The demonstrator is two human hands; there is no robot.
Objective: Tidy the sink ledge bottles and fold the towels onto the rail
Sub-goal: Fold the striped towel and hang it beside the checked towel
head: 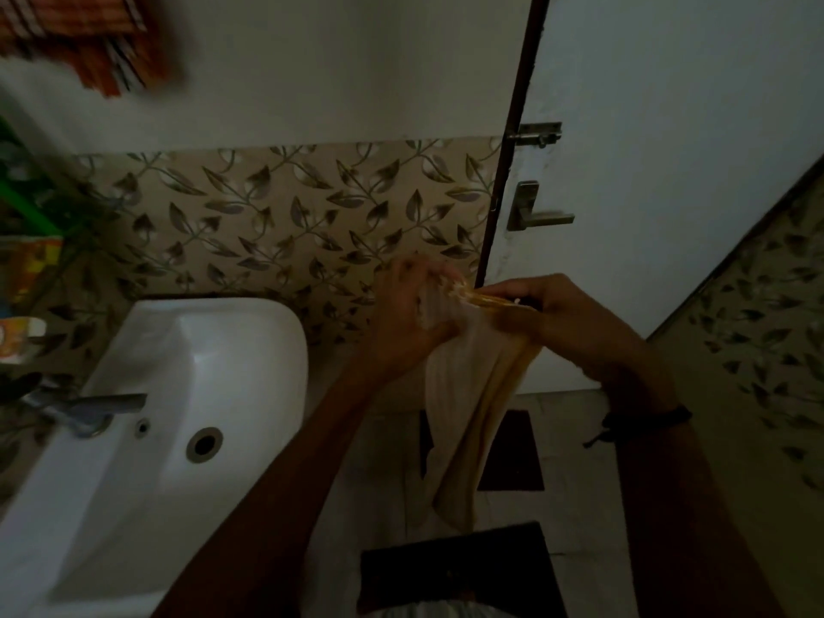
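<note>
Nearest the camera, both forearms reach forward over the floor to the right of the sink [249,350]. A dark band sits on the right wrist. The towel [463,408], pale cream with a yellow-orange border, hangs free between the hands, bunched and twisted, its lower end dangling clear of the floor and apart from the sink.

The left hand [401,318] is closed in a fist round the gathered upper part of the towel. The right hand [566,318] is curled shut, pinching the bordered top edge, which is stretched short and taut between the two hands. Motion blur hides the exact finger placement on the left.

Judgement: the step in hand is finding and squaring the top edge before folding. To do it well, the left hand should let the bunch go and slide along the border to the far corner, so each hand holds one corner. The cloth should then be shaken flat and halved lengthwise with borders matched.

Farther off, at the left edge, blurred coloured containers [26,278] stand by the tap [89,405]; their order cannot be judged. At top left a striped cloth [98,42] hangs high on the wall; no rail can be made out. The door [669,171] stands beyond the hands.
</note>
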